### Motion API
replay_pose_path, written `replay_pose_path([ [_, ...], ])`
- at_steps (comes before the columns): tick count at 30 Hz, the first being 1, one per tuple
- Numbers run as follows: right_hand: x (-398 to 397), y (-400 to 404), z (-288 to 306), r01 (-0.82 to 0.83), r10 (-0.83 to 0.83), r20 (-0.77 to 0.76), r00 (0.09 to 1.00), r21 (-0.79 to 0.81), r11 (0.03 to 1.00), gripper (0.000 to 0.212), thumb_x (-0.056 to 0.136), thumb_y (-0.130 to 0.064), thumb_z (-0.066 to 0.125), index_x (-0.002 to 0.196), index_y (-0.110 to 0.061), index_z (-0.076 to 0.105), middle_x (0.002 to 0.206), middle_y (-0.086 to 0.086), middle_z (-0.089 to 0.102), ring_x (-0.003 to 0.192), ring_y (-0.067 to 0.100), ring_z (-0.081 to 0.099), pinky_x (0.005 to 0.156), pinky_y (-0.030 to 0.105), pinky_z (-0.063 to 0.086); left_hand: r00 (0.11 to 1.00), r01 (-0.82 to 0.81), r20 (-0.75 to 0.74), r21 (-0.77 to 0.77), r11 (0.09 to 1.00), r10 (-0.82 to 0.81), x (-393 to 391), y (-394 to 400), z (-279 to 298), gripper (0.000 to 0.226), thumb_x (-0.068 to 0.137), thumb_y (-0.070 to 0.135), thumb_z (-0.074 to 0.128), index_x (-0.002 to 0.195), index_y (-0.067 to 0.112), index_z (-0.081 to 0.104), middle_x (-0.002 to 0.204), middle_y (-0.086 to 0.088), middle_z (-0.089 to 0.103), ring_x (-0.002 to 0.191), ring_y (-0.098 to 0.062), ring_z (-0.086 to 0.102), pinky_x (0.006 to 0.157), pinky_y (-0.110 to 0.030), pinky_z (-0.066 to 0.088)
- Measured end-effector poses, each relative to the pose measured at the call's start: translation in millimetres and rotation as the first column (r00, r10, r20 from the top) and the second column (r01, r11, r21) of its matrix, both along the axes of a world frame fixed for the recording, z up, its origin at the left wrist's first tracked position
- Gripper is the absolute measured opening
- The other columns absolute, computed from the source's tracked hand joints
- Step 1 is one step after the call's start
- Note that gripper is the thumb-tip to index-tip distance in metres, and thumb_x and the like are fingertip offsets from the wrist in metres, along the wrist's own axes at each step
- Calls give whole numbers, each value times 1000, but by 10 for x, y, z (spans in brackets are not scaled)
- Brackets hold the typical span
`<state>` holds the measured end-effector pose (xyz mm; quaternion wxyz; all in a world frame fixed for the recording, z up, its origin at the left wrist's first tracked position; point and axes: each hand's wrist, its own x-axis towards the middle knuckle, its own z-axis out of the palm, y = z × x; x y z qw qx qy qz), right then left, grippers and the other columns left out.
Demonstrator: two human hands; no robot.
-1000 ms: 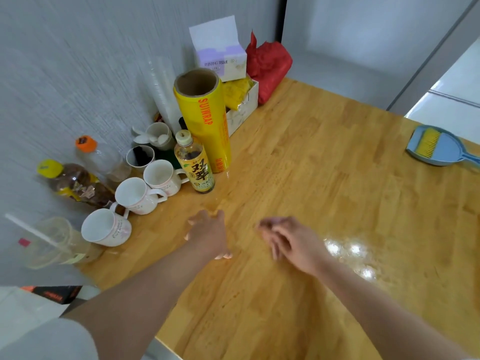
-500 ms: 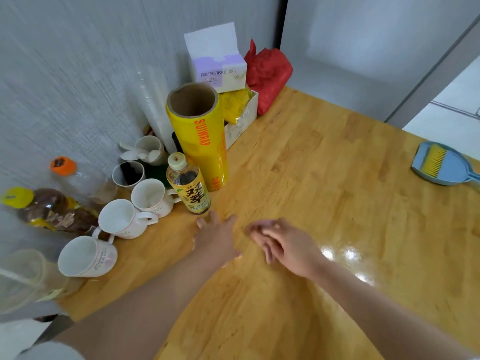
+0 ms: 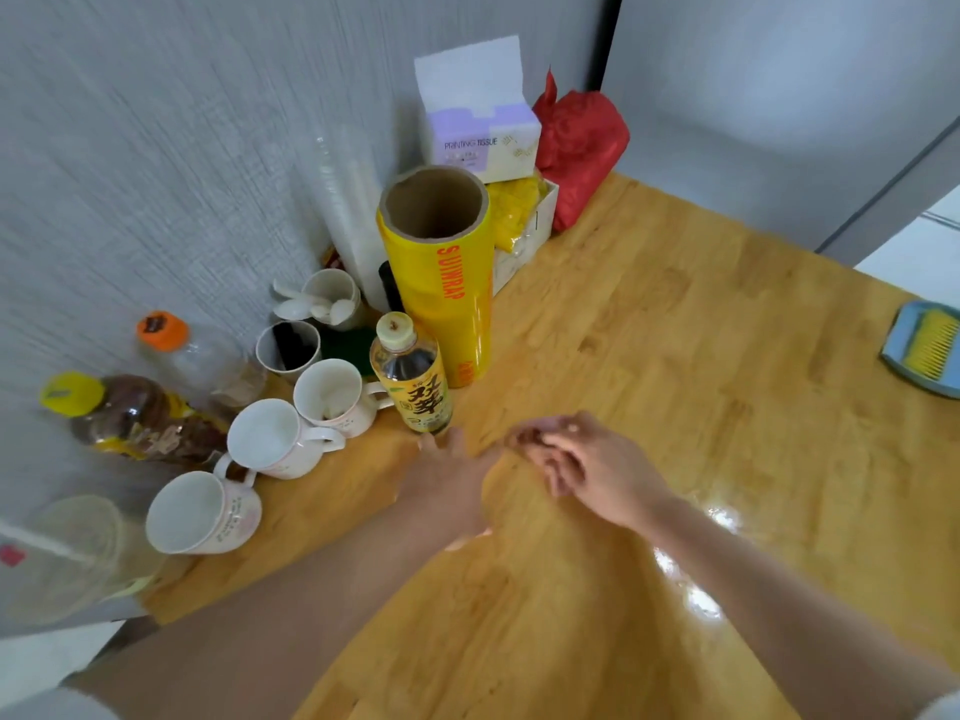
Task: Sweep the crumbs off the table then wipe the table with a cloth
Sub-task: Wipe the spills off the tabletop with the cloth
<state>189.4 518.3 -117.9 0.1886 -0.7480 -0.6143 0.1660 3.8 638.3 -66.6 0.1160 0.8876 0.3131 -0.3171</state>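
We note a wooden bench (image 3: 701,356) set against a grey wall. The left hand (image 3: 452,485) lies low over the bench with fingers extended, fingertips just beside the base of a yellow-labelled tea bottle (image 3: 410,379); it holds nothing. The right hand (image 3: 592,470) sits close beside it, fingers curled inward; we cannot tell whether it pinches anything. No crumbs are distinguishable at this resolution. A blue dustpan (image 3: 919,350) with a yellow brush resting in it lies at the far right edge of the bench, well apart from both hands. Along the wall side we record an upright yellow roll of cling wrap (image 3: 441,283) directly behind the tea bottle, three white mugs (image 3: 270,444) lying tilted on their sides, a tissue box (image 3: 480,127) standing on a white carton, and a red bag (image 3: 579,142) beside it.
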Motion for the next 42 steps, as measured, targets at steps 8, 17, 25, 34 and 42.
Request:
replay_pose_path([
  [8,512,636,-52,641,-641,-44,767,98,761,32,92,-17,58,118,-31,68,107,-10,53,91,21,62,73,26,45,1000,-1,13,-2,1000,1,-28,14,19,103,85,54,73,159,33,4,163,-11,12,142,-46,22,108,-50,43],
  [17,918,1130,-57,584,-583,38,811,-27,811,44,97,-23,48,139,-33,57,124,12,60,102,33,65,91,37,53,997,14,73,24,1000,-16,-127,97,-78,105,80,62,72,158,30,11,166,-6,9,143,-43,23,105,-48,44],
  [25,-198,767,-101,143,-144,15,989,58,988,27,102,-24,53,126,-24,66,113,-4,59,92,22,65,63,24,42,996,13,86,35,999,-16,-155,46,-47,102,83,60,71,158,29,10,167,-8,6,145,-41,22,108,-46,41],
  [34,-192,265,-6,148,-159,-43,986,-191,970,28,100,-17,51,122,-28,64,120,-4,55,69,8,62,68,30,55,867,-88,492,-16,996,84,-293,-19,731,30,98,52,47,94,26,61,93,6,65,87,-18,63,69,-35,51],
  [42,-205,426,319,294,-309,-434,846,-104,950,30,105,-12,44,120,-26,67,68,-10,74,66,5,72,63,27,58,648,-155,732,396,905,-210,423,590,1856,39,88,50,66,112,20,62,108,-1,61,101,-22,55,81,-38,46],
])
